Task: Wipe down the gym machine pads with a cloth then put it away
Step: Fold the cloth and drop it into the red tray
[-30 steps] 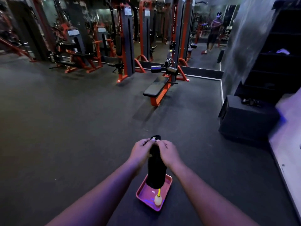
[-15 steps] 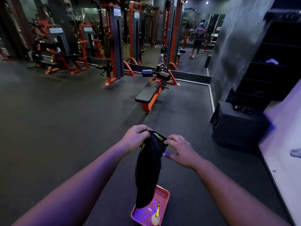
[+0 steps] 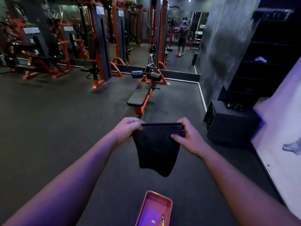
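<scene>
Left hand (image 3: 126,130), right hand (image 3: 189,137) pinch cloth (image 3: 156,147) top corners; cloth hangs below grip.

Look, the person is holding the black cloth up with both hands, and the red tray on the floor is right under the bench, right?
Not quite. Both the left hand and the right hand do hold the black cloth up by its top edge, but the red tray is not under the bench. The head view shows it on the floor near the person, below the cloth, well apart from the bench.
</scene>
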`<state>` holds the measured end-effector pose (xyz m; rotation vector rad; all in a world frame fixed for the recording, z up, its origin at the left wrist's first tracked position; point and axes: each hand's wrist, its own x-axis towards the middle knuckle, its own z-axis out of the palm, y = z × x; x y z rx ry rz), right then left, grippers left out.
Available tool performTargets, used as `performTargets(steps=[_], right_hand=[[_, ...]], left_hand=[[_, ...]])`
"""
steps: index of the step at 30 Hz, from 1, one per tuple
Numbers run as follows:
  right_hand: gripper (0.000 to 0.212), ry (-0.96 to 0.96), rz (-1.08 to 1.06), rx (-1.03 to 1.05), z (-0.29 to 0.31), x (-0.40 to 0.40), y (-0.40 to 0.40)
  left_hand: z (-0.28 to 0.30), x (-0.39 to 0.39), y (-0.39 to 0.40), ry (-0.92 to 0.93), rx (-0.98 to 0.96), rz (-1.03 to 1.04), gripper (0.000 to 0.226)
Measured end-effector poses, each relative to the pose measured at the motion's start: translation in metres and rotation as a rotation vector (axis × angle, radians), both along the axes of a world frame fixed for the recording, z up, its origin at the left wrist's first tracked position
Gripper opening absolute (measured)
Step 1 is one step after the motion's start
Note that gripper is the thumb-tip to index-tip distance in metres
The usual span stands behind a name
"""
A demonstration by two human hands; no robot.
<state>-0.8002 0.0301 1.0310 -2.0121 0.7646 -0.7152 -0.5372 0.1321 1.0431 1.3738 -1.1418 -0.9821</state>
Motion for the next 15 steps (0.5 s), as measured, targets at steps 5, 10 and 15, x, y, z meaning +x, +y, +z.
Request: performTargets(steps=[5,10,15], right_hand=[[0.050,-0.548,-0.066,0.374,0.056,0.030,-0.030],[0.048,-0.747,-0.290,0.628,0.052,0.041,-0.084],[0.052,-0.078,-0.033,0.872,-0.034,-0.012,-0.108]], left_hand=[[-0.016,-0.018,-0.026,0.717,-0.105,-0.174,0.115],[-0.058,-0.073,-0.052,0.260,0.054,-0.016,0.049],[-0.053,-0.094,-0.100,0.423,0.134,0.238,0.021]])
